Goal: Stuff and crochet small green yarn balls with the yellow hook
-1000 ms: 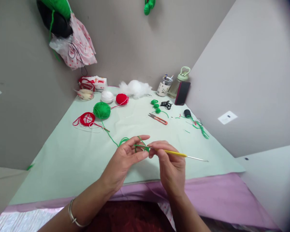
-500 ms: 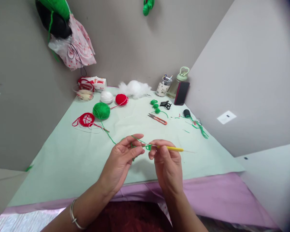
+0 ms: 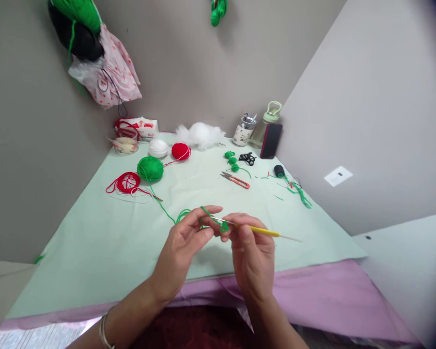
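My right hand is closed around a crochet hook with a yellow handle, its metal tip pointing left. A small looped piece of green yarn hangs at the hook near my right fingertips. My left hand has green yarn over its index finger, the fingers bent around the strand and the thumb a little apart from them. From that hand the strand runs back to a green yarn ball on the pale green cloth.
Red yarn, a red ball and a white ball lie at left. Orange-handled snips, small green pieces and a black hair clip sit beyond my hands. A phone leans against a bottle.
The hook's handle end has tilted down and its shaft shows more. My left thumb has come away from the small green piece, and loose loops of yarn show beside my left hand.
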Action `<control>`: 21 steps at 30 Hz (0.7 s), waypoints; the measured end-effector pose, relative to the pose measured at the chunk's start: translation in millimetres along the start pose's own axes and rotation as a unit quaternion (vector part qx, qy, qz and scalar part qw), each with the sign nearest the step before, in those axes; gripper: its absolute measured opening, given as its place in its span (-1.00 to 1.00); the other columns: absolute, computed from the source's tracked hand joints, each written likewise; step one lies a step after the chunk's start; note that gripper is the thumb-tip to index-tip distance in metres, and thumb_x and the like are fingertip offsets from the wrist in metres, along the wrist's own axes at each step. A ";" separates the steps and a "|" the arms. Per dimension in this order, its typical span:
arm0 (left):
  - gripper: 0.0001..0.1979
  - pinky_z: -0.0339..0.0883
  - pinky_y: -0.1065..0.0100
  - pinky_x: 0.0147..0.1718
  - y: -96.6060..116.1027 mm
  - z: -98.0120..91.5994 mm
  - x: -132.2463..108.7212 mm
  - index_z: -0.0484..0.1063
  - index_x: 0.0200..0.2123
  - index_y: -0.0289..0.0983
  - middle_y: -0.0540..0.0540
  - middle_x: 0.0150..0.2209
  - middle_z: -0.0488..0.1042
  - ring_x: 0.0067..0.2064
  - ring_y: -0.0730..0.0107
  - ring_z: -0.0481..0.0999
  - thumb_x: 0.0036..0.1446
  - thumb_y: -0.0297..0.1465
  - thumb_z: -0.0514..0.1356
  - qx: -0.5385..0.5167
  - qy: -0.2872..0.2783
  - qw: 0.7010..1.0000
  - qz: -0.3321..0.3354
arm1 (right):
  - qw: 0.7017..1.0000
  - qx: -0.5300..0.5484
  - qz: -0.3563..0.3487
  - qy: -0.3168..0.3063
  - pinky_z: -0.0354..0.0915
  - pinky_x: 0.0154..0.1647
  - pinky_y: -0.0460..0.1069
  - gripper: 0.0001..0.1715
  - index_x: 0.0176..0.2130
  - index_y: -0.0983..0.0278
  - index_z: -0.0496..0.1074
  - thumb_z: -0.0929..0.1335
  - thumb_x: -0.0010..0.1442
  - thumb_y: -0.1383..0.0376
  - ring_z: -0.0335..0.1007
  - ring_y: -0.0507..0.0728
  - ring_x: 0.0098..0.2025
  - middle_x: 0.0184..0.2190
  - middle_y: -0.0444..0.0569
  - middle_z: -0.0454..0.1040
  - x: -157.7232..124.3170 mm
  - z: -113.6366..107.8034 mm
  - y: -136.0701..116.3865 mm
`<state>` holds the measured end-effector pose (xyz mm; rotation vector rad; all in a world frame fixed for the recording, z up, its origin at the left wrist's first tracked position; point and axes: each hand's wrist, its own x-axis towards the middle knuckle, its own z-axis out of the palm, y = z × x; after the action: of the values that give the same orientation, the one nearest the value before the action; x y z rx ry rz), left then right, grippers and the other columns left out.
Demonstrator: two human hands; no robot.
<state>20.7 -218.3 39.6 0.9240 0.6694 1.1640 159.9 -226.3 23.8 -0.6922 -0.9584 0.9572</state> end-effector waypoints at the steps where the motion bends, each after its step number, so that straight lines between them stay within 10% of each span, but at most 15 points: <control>1: -0.74 0.37 0.30 0.04 1.6 0.7 -0.3 0.64 0.05 -0.12 -0.05 -0.20 0.63 -0.09 0.31 0.55 0.32 -0.28 0.34 -0.005 -0.004 1.000 -0.002 | 1.000 -0.019 -0.019 -0.003 0.51 -0.34 -0.01 -0.85 -0.17 0.10 0.70 0.45 0.40 0.21 0.53 0.05 -0.38 -0.23 -0.05 0.68 -1.6 -0.3 0.2; 13: -0.67 0.35 0.35 -0.07 -2.5 3.2 0.2 0.65 0.02 -0.14 0.00 -0.28 0.57 -0.22 0.42 0.50 0.17 -0.35 0.48 -0.044 0.026 0.997 -0.053 | 0.959 -0.223 -0.172 -0.026 0.48 -0.27 0.07 -0.68 -0.05 0.04 0.68 0.36 0.45 0.39 0.57 0.18 -0.15 -0.16 0.01 0.69 -13.3 -0.8 -1.5; 21: -0.64 0.25 0.33 -0.06 2.6 1.1 2.3 0.65 0.04 -0.19 -0.03 -0.25 0.52 -0.16 0.37 0.42 0.14 -0.36 0.45 -0.078 0.058 0.991 -0.092 | 0.988 -0.128 -0.085 -0.015 0.48 -0.28 0.06 -0.79 -0.12 0.07 0.68 0.39 0.45 0.25 0.52 0.10 -0.34 -0.20 -0.03 0.69 -8.0 -3.0 2.9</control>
<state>21.0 -216.0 42.5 0.6524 0.7295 1.0940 159.6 -232.5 17.2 -0.7984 -1.1608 0.7016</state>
